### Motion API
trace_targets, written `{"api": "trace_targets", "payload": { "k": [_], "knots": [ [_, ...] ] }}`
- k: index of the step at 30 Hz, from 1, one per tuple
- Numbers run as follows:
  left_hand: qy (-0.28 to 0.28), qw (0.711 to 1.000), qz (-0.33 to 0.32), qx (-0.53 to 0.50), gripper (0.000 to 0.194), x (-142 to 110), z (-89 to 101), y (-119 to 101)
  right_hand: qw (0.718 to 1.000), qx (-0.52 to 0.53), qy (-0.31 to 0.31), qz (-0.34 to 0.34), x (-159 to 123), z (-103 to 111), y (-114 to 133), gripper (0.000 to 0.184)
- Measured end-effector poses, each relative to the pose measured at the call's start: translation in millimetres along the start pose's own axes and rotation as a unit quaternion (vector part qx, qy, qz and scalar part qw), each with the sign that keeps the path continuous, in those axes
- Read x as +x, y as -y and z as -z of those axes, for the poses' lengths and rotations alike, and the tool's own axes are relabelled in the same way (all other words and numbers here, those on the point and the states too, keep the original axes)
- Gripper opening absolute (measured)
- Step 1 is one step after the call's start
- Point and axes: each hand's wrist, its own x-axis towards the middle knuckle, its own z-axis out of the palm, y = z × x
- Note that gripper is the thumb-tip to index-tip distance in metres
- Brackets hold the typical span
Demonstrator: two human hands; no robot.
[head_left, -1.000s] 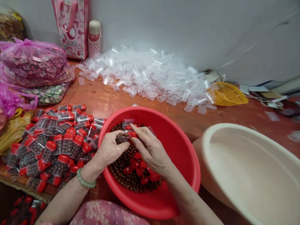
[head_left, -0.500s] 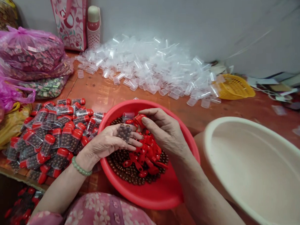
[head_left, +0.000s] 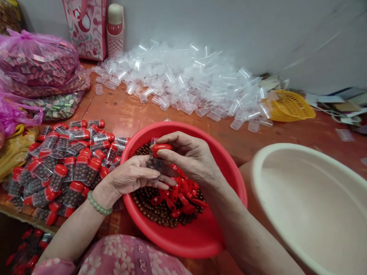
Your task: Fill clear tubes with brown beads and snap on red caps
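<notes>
My left hand (head_left: 127, 179), with a green bead bracelet (head_left: 98, 203) on the wrist, holds a clear plastic tube (head_left: 156, 164) filled with brown beads. My right hand (head_left: 187, 155) pinches a red cap (head_left: 162, 149) against the tube's upper end. Both hands are over a red plastic basin (head_left: 183, 127) holding loose brown beads (head_left: 152, 206) and a cluster of loose red caps (head_left: 181, 197). My fingers hide part of the tube.
Capped bead tubes (head_left: 73, 165) lie heaped left of the basin. Empty clear tubes (head_left: 181, 85) spread across the orange tabletop (head_left: 125, 103) behind it. A large cream basin (head_left: 280, 148) stands right. Pink bags of packets (head_left: 33, 58), a yellow basket (head_left: 291, 107) and a flask (head_left: 115, 25) line the wall.
The red cap has moved from my right fingers' grip beside the tube onto its upper end. My hands have drawn together, and the tube now lies tilted between them.
</notes>
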Motion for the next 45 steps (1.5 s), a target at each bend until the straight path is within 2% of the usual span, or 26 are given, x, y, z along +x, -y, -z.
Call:
{"api": "trace_targets", "payload": {
  "k": [5,11,19,30,33,38,45],
  "knots": [
    [-0.005,1.0,0.008,0.023,0.031,2.6,-0.6,2.9,1.0,0.014,-0.003,-0.007,0.6,-3.6,-3.3,0.028],
    [-0.006,1.0,0.016,0.025,0.035,4.2,2.2,3.9,1.0,-0.01,0.009,-0.006,-0.2,1.6,-5.1,0.02],
    [-0.026,1.0,0.0,0.007,0.037,2.7,0.3,1.2,0.999,-0.017,-0.045,-0.013,-4.3,11.2,-10.3,0.024],
    [-0.06,0.998,-0.017,0.017,0.038,4.0,-1.8,2.9,0.998,-0.054,-0.028,-0.019,-11.3,26.5,-6.3,0.02],
    [-0.074,0.997,-0.026,0.028,0.038,4.4,-3.3,3.1,0.997,-0.024,-0.072,-0.02,-10.7,20.5,-9.6,0.02],
    [-0.081,0.996,-0.024,0.036,0.04,5.9,-3.4,4.5,0.988,-0.012,-0.156,0.002,-13.6,-1.9,-10.8,0.018],
    [-0.096,0.993,-0.047,0.04,0.035,9.1,0.0,11.8,0.986,-0.085,-0.14,0.026,-20.9,-18.7,-11.8,0.013]
  ]
}}
